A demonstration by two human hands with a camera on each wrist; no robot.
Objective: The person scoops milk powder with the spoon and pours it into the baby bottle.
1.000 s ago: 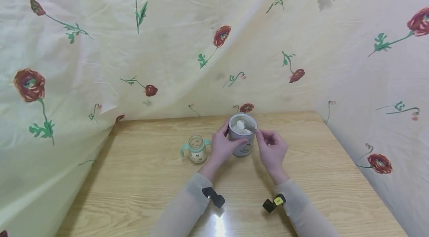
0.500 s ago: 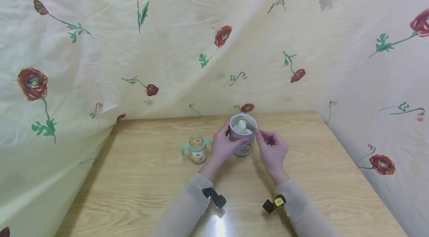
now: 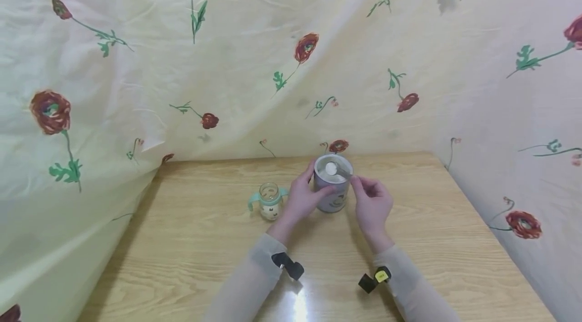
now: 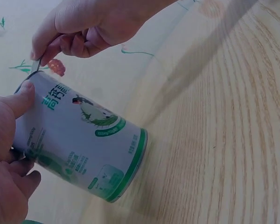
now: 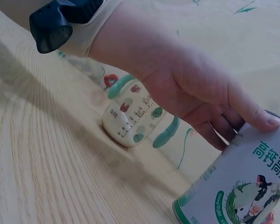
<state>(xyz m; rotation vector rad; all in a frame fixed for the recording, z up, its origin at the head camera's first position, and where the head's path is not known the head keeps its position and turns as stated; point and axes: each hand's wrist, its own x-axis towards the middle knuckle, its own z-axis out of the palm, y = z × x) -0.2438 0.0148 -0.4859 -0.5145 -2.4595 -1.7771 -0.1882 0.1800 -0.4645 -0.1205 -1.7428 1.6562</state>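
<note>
The right hand point(image 3: 374, 205) pinches the spoon point(image 3: 342, 172), thumb and forefinger clamped on its handle, the other fingers curled toward the palm. From the spoon's head the handle runs to 4 o'clock, over the rim of the can point(image 3: 335, 203). The head lies within the can's mouth and shows white; I cannot tell whether that is a load or the spoon's own colour.

The left hand point(image 3: 302, 200) grips the can from about 8 o'clock, thumb across the front, fingers going round behind. The can stands upright on the table point(image 3: 191, 241).

To do this well, I would keep that left grip steady, so the can neither slides nor tips when the spoon presses on it. The head is best kept level, with slow turns of the wrist: a pinch this fine probably resists twisting poorly. Resting the handle lightly on the rim should steady it; a knock there could shake powder loose, if there is any.

Between 8 and 9 o'clock from the can stands the cup point(image 3: 270, 208), one green handle close to the left hand, so sideways moves there want care. At 12, the flowered cloth point(image 3: 245, 59) hangs behind.
</note>
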